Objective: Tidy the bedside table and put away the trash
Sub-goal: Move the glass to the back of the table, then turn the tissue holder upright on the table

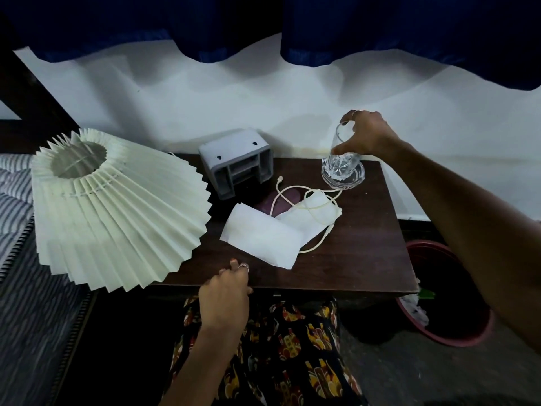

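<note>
Head view | right hand [369,133] grip pinches glass [342,155] rim | left hand [227,294] relaxed at table [360,259] edge

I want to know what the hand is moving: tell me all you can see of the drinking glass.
The drinking glass is clear, tall and looks empty, with a cut star pattern in its base. It is upright at the far right of the bedside table, on or just above a clear glass dish. The right hand holds its rim from above.

Counted on the dark bedside table [351,259]: two white tissues [260,238], one drinking glass [341,153], one white cable [292,197], one grey organizer [237,162], one pleated lampshade [114,209].
</note>
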Demonstrator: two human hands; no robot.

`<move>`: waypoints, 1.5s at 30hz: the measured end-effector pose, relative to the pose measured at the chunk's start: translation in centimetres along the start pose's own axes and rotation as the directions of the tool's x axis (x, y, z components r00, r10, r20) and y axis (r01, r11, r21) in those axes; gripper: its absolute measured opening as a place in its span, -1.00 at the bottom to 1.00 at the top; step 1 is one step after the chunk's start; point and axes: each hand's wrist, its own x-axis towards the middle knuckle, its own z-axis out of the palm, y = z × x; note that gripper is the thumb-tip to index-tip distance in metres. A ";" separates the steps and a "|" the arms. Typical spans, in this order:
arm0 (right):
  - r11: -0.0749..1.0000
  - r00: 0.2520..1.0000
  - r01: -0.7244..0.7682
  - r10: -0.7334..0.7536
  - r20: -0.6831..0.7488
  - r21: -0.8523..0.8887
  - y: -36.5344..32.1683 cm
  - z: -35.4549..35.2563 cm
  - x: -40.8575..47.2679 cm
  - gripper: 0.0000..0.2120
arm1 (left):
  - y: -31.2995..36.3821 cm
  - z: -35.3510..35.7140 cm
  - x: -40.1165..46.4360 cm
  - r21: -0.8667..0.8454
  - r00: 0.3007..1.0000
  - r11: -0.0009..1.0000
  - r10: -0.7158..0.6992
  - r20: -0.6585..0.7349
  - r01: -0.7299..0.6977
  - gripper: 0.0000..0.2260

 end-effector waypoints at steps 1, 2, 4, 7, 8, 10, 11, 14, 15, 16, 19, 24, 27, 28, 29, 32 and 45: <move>1.000 1.000 -0.005 0.005 0.003 0.006 0.1 0.1 0.1 -0.26 | 0.0 0.0 0.0 -0.002 1.000 1.000 -0.001 -0.002 0.001 -0.67; 1.000 1.000 -0.008 0.008 0.006 0.009 0.2 0.2 0.1 -0.26 | 0.0 0.1 0.0 -0.001 1.000 1.000 -0.002 -0.004 0.002 -0.66; 1.000 1.000 -0.010 0.010 0.009 0.006 0.4 0.3 0.1 -0.26 | 0.0 0.1 0.0 0.000 1.000 1.000 0.000 -0.008 0.000 -0.66; 1.000 1.000 -0.017 0.017 0.008 0.001 0.7 0.4 0.2 -0.28 | 0.0 0.2 0.0 -0.016 1.000 1.000 -0.007 -0.005 0.007 -0.65; 1.000 1.000 -0.024 0.024 0.010 0.003 0.8 0.5 0.2 -0.28 | -0.1 0.2 0.0 -0.021 1.000 1.000 -0.010 -0.004 0.010 -0.66; 0.999 0.999 -0.033 0.033 0.016 0.009 1.0 0.6 0.2 -0.28 | 0.0 0.2 0.0 -0.028 1.000 0.999 -0.015 -0.004 0.015 -0.67; 0.999 0.999 -0.035 0.035 0.014 0.011 1.1 0.7 0.3 -0.28 | 0.0 0.2 0.0 -0.026 1.000 1.000 -0.012 -0.006 0.012 -0.67; 0.999 0.999 -0.041 0.041 0.007 0.013 1.3 0.7 0.3 -0.29 | 0.0 0.3 0.1 -0.022 1.000 1.000 -0.011 -0.013 0.011 -0.65; 0.999 0.999 -0.045 0.044 0.007 0.016 1.4 0.8 0.4 -0.28 | 0.0 0.3 0.1 -0.022 1.000 1.000 -0.015 -0.012 0.014 -0.65; 0.999 0.999 -0.048 0.048 0.010 0.016 1.4 0.8 0.4 -0.28 | 0.0 0.3 0.1 -0.024 1.000 1.000 -0.018 -0.012 0.018 -0.64; 0.999 0.999 -0.037 0.037 0.016 -0.006 1.4 0.9 0.4 -0.25 | 0.0 0.1 0.0 -0.041 1.000 0.999 -0.028 -0.011 0.028 -0.65; 0.999 0.998 -0.016 0.020 0.065 -0.049 1.2 0.6 -0.5 -0.08 | 0.1 -0.1 -0.3 -0.092 0.999 0.995 -0.028 0.020 0.030 -0.63; 0.990 0.987 0.053 -0.072 -0.146 -0.127 0.3 0.7 -2.0 -0.24 | 0.2 -1.0 -1.0 -0.183 0.994 0.977 -0.106 0.029 0.110 -0.67; 0.984 0.950 0.120 -0.152 -0.272 -0.131 -0.3 0.7 -2.8 -0.37 | 0.4 -1.7 -1.3 -0.216 0.991 0.968 -0.131 0.002 0.129 -0.69; 0.974 0.895 0.197 -0.224 -0.386 -0.109 -1.2 0.9 -3.8 -0.48 | 0.7 -2.5 -1.4 -0.263 0.989 0.956 -0.144 -0.039 0.129 -0.70; 0.923 0.805 0.384 -0.346 -0.482 -0.022 -4.0 2.4 -6.3 -0.67 | 2.2 -4.1 -0.6 -0.513 0.960 0.858 -0.167 -0.226 0.028 -0.72; 0.878 0.978 0.023 -0.118 0.170 0.478 -6.8 11.7 -2.0 -0.54 | 3.9 -5.3 11.5 -0.912 0.896 0.396 -0.436 -0.088 0.103 -0.35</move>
